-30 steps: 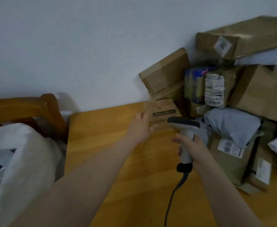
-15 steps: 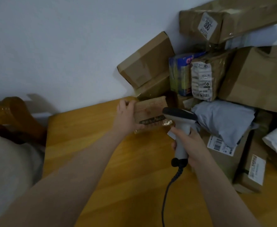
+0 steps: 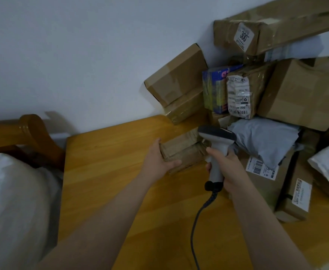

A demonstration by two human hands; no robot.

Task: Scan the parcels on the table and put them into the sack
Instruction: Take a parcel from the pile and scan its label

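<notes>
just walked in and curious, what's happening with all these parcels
A person is scanning parcels. The left hand holds a small brown parcel at the wooden table, while the right hand grips a corded scanner, its head at that parcel's right end. More parcels are piled against the wall; the white sack sits at the left.

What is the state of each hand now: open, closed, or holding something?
Left hand: holding the small brown cardboard parcel.
Right hand: holding the grey corded handheld barcode scanner by its handle.
</notes>
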